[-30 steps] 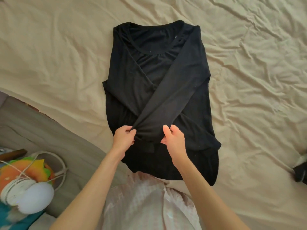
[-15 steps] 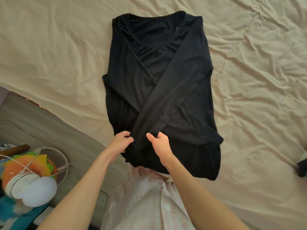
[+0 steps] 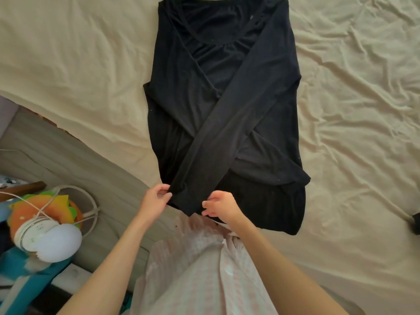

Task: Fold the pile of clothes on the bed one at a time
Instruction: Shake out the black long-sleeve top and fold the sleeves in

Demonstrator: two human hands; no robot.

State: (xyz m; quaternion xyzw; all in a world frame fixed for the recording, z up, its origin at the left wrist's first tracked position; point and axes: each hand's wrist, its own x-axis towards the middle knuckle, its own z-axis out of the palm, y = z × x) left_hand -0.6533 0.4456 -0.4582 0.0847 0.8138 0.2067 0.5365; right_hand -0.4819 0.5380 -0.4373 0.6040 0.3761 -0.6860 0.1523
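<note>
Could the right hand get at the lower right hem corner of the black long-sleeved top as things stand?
Probably yes. The right hand sits at the cuff of the crossed sleeve, and the hem corner of the black long-sleeved top lies uncovered on the beige bedsheet with nothing between.

Black long-sleeve top [image 3: 218, 64] lies flat on beige bed sheet [image 3: 68, 64], sleeves crossed over the front. Left hand [image 3: 154, 200] pinches the upper sleeve's cuff [image 3: 184, 201]; right hand [image 3: 221, 206] at its other edge, fingers curled, grip unclear
</note>
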